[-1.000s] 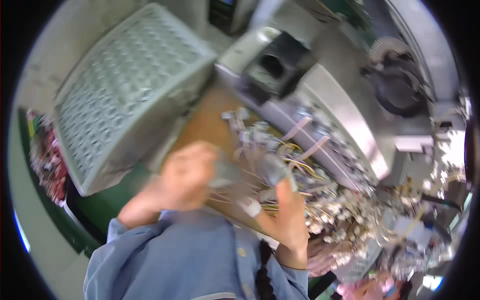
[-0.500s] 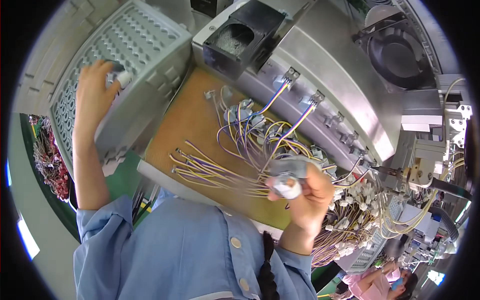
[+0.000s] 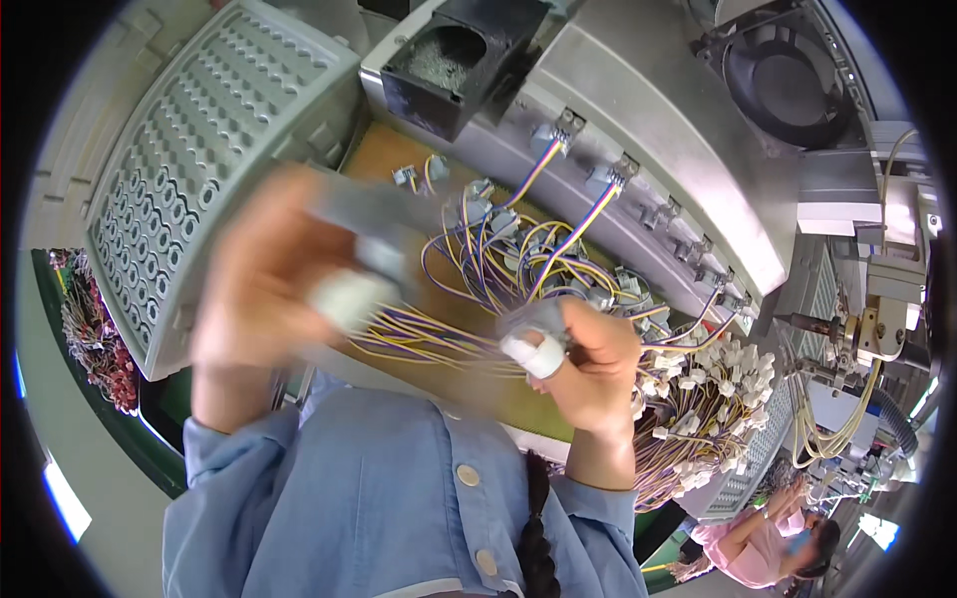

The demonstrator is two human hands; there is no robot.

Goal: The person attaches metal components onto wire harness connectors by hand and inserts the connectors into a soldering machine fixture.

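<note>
My left hand [image 3: 264, 294] is blurred with motion above the left end of the brown board [image 3: 399, 159]. It has a white cover on one fingertip and seems to pinch a small grey part [image 3: 374, 249]. My right hand [image 3: 593, 369], one finger wrapped in white tape, grips a small grey connector [image 3: 533, 319] at the end of a bundle of purple and yellow wires [image 3: 429, 334]. More looped wires [image 3: 518, 254] with grey plugs lie on the board between my hands.
A grey perforated tray [image 3: 199, 149] leans at the left. A long metal housing [image 3: 638, 140] with plugged-in cables runs behind the board, with a black square duct [image 3: 449, 60] on it. A heap of white-tipped harnesses [image 3: 708, 389] lies at the right. Another person [image 3: 768, 538] works at lower right.
My left hand has come back from the perforated tray toward the board and is moving fast. My right hand has stayed over the wires, still gripping the connector.
</note>
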